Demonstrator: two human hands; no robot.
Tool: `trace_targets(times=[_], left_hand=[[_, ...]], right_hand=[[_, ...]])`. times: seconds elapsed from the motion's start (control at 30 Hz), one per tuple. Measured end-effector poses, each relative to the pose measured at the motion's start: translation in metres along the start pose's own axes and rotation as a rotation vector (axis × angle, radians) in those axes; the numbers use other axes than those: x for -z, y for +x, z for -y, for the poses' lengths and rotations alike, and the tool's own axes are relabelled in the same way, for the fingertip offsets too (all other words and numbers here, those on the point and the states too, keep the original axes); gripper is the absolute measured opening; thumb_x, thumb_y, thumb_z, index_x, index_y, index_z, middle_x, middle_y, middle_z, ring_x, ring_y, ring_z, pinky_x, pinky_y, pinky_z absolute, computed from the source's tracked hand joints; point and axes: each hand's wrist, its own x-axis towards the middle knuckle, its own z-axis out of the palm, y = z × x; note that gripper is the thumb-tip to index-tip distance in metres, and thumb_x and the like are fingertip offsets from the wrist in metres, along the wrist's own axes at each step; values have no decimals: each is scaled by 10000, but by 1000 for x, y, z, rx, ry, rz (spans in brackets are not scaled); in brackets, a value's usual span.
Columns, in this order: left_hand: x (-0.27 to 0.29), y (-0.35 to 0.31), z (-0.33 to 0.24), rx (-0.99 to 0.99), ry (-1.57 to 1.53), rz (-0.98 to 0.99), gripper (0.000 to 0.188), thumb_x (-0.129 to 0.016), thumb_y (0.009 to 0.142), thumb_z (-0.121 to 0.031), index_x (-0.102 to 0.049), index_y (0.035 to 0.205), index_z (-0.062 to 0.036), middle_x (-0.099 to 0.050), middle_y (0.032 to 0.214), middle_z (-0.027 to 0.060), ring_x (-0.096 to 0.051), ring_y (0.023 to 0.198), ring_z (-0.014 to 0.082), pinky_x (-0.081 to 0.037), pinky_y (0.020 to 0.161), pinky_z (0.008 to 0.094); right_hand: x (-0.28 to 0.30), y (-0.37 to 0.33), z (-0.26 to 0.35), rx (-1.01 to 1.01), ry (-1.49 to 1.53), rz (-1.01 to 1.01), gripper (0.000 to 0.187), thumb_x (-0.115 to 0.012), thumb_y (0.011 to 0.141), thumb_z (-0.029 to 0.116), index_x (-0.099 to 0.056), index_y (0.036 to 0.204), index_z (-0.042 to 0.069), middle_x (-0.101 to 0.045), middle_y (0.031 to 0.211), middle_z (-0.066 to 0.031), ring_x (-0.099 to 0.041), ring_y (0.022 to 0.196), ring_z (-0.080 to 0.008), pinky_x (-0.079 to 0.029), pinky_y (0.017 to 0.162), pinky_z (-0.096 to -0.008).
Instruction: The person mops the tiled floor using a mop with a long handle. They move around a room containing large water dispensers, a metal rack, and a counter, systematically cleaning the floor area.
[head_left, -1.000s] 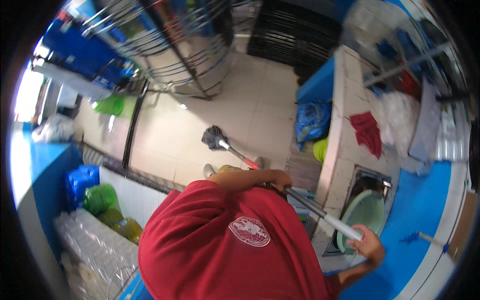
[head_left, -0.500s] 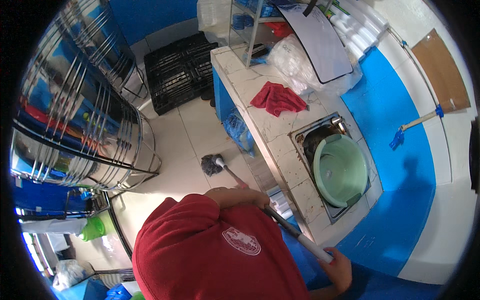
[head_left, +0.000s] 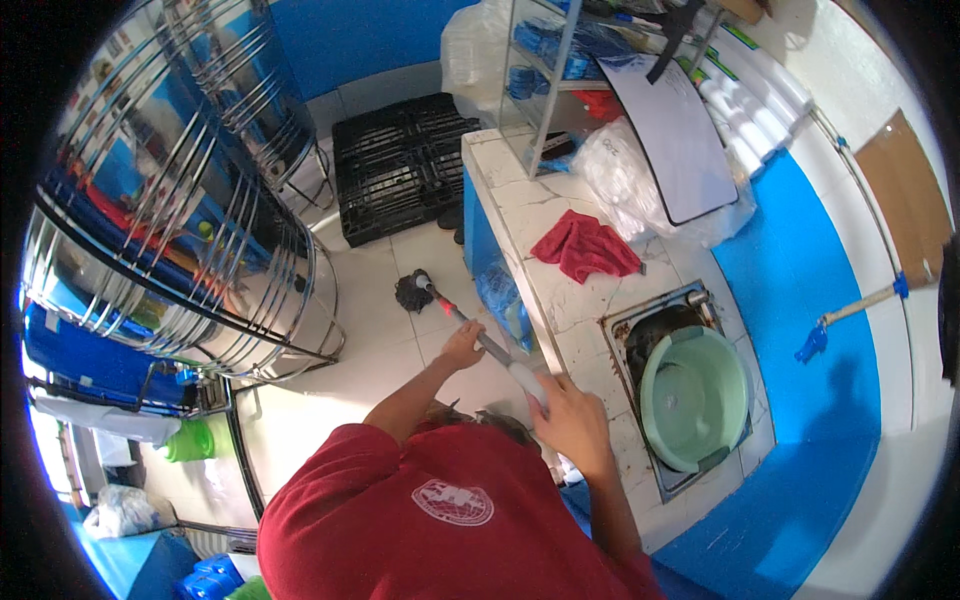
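A mop slants across the middle of the view, with a dark stringy head (head_left: 411, 294) resting on the tiled floor and a grey and red handle (head_left: 494, 350). My left hand (head_left: 463, 346) is closed round the handle's middle part, nearer the mop head. Around the pale upper end of the handle, my right hand (head_left: 572, 418) is wrapped, beside the edge of the tiled counter. My red shirt hides the floor just in front of my feet.
On the counter (head_left: 590, 310) to my right lie a red cloth (head_left: 585, 245) and a sink (head_left: 622, 375) with a green basin (head_left: 745, 405) in it. Round chrome wire racks (head_left: 270, 375) stand at the left. A black plastic pallet (head_left: 390, 170) lies on the floor at the back.
Both hands have moved forward with the mop, the right one from low beside me to the counter's edge. The handle now reaches further ahead, and the whole view has shifted.
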Motion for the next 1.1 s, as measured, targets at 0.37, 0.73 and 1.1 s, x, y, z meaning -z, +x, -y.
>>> trace_targets(times=[0.37, 0.73, 1.1], left_hand=[[120, 48, 62, -72, -257, -363, 506, -652, 745, -48, -463, 1211, -105, -470, 1292, 158, -376, 1303, 384, -364, 1049, 444], [111, 114, 121, -25, -320, -571, 392, -686, 710, -65, -489, 1049, -82, -506, 1199, 200, -445, 1220, 405, -390, 998, 462], [145, 140, 231, -88, -83, -165, 258, -699, 746, -103, -529, 931, -47, -572, 932, 154, -543, 982, 363, -438, 874, 442]], right_hand=[[-67, 181, 73, 339, -105, -116, 182, -576, 867, 204, -565, 966, 51, -616, 778, -125, -633, 572, -311, -491, 483, -413], [-107, 228, 96, 61, -238, -192, 164, -590, 851, 227, -585, 918, 77, -615, 835, -92, -627, 572, -300, -504, 503, -411], [-141, 225, 155, -230, 296, -361, 126, -575, 848, 169, -581, 843, 44, -609, 775, -114, -639, 660, -265, -514, 593, -369]])
